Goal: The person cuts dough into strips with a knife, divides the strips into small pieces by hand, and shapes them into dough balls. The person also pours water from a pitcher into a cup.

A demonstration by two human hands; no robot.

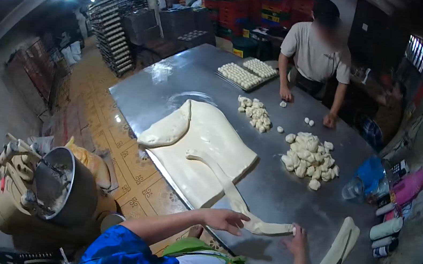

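A long dough strip (227, 184) runs from the large dough sheet (204, 142) toward me across the metal table. My left hand (226, 220) is at the strip's near part, palm down, with its fingers apart. My right hand (298, 240) grips the strip's right end, held slightly above the table. A thicker folded flap of dough (169, 126) lies on the sheet's upper left. Another long dough strip (336, 252) lies to the right of my right hand.
A co-worker (317, 55) stands across the metal table (176, 78), hands on its far edge. Dough chunks (310, 158), smaller pieces (255, 113) and a tray of dough balls (238, 75) lie on it. Bottles (386, 229) line the right edge; a mixer bowl (59, 181) stands left.
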